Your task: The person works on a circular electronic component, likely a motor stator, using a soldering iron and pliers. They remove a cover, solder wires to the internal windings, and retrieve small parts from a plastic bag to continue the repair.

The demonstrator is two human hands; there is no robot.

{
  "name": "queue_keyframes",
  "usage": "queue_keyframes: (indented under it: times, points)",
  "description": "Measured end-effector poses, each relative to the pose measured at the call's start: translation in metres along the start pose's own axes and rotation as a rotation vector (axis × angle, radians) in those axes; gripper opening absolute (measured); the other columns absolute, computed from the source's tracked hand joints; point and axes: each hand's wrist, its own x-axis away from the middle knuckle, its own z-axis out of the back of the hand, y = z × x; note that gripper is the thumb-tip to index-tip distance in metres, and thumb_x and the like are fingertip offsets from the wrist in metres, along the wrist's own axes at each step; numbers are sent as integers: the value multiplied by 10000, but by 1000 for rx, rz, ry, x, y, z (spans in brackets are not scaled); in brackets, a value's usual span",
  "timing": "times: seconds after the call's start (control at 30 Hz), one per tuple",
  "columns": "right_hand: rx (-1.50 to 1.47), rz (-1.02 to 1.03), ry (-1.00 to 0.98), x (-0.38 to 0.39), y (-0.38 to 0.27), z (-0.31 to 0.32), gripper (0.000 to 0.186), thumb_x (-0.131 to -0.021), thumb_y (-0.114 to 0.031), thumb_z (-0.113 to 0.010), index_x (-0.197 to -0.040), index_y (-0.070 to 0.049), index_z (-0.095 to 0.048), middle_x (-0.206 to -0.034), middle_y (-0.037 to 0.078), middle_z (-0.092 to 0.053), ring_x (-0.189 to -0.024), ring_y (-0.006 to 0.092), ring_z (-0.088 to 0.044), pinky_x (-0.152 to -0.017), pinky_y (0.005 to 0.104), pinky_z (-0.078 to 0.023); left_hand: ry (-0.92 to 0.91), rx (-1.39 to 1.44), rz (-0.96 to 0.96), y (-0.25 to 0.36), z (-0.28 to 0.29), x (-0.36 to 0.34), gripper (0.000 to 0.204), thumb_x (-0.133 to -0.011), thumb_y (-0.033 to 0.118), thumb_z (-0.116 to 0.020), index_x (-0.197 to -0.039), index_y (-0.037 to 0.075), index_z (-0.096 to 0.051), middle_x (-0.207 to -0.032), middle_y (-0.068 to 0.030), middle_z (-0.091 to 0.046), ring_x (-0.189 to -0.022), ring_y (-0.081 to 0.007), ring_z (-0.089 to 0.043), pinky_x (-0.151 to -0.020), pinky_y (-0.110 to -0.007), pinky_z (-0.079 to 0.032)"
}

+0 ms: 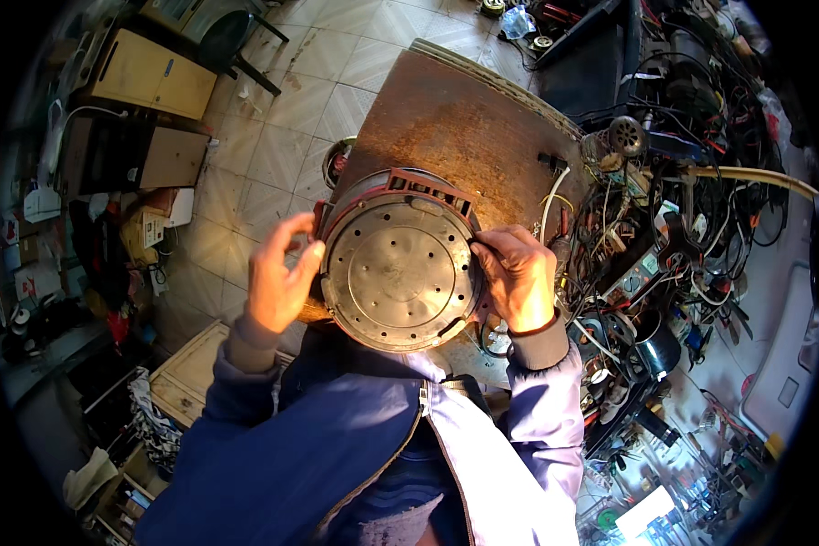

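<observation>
A round, worn metal plate (pixel 398 269) with small holes and pressed rings faces up in front of my body. Around its far side shows a dark red slotted frame (pixel 427 187), part of the same round appliance. My left hand (pixel 282 278) is beside the left rim, thumb and fingers apart, with the fingertips close to the edge. At the right rim my right hand (pixel 520 273) is closed, thumb and fingers pinching the edge of the plate. Whether a small part is also between those fingers is hidden.
A brown wooden board (pixel 455 118) lies beyond the appliance. Tangled cables, tools and parts crowd the right side, with a multimeter (pixel 635 278) and a dark metal pot (pixel 657 344) among them. At the left are a yellowish cabinet (pixel 155 75), a stool (pixel 232 45) and boxes.
</observation>
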Motion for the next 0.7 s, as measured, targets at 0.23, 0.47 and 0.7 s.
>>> queue_keyframes:
  times: [0.23,0.47,0.7]
  points:
    - [261,211,71,5,-14,-6,176,-871,37,-753,-1043,22,-718,-946,192,-701,-830,404,-703,-733,423,-573,61,24,-51,-6,-22,28,461,-1032,291,-675,-1408,36,-599,-1293,-193,-667,-1094,-284,-687,-947,-381,-533]
    - [-143,-84,63,9,-26,-1,169,-929,-6,-759,-1082,22,-692,-925,105,-734,-771,186,-698,-702,309,-557,146,10,-157,-4,-36,31,557,-1019,334,-698,-1446,3,-562,-1454,-209,-589,-1331,-336,-567,-1124,-423,-431]
    - [-830,-370,163,-8,14,26,161,-902,-72,-796,-1050,-12,-773,-891,38,-760,-759,100,-671,-707,248,-542,52,195,-260,31,-4,1,442,-1037,305,-667,-1325,-28,-626,-1454,-217,-602,-1363,-349,-561,-1149,-428,-413]
